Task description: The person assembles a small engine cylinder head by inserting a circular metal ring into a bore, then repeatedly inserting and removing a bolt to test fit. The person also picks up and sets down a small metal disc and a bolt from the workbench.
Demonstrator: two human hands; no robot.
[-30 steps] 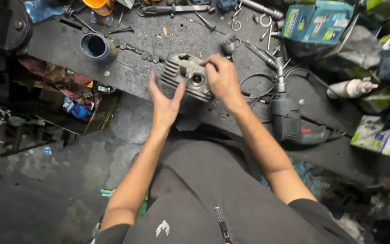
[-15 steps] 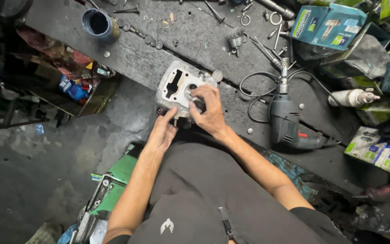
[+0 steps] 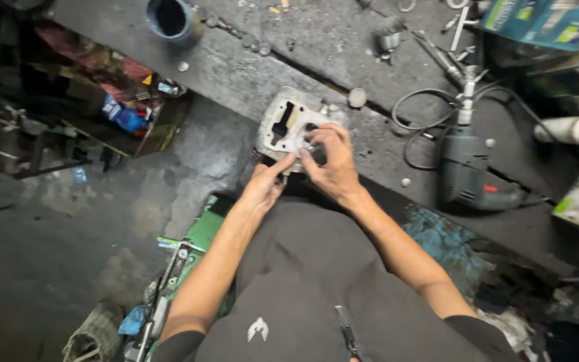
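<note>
Metal engine cylinder block (image 3: 288, 127) lay at the near edge of the grimy surface (image 3: 343, 47). Left hand (image 3: 264, 184), fingers loosely extended, touched its lower rim; right hand (image 3: 330, 163) curled over its right side, gripping it. Electric drill (image 3: 467, 167) lay well apart, rightward.

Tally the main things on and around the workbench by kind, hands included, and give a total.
Hands: 2, left hand and right hand, both on the metal engine part
Metal engine parts: 1
Electric drills: 1, the drill
Blue cups: 1, the cup
Round metal discs: 1, the disc
Total: 6
</note>
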